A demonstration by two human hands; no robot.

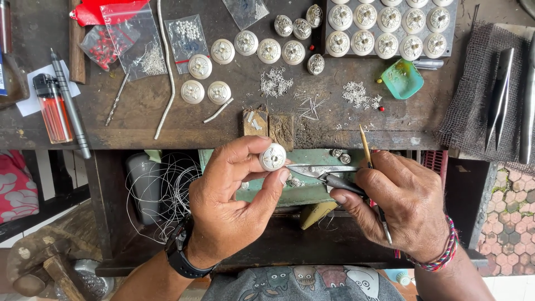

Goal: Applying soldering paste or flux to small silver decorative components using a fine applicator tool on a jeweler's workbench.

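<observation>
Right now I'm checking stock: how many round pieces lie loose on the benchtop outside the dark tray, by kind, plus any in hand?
Flat white discs on the benchtop: 7
Domed silver pieces on the benchtop: 4
White disc in the left hand: 1
Total: 12

The dark, scarred wooden bench (pixel 139 106) lies beyond both grips. Straight above the left grip, small heaps of silver wire bits (pixel 275 83) sit beside loose round silver domes (pixel 269 51). Up and right of the right grip rest a dark tray (pixel 454 33) filled with more domes, a teal dish (pixel 402 79) and a grey mesh cloth (pixel 473 100) carrying tweezers (pixel 499 95). Far left of the left grip lie an orange lighter (pixel 53 108), a grey pen (pixel 71 106), clear plastic bags (pixel 136 39) and a long metal rod (pixel 166 67).
</observation>
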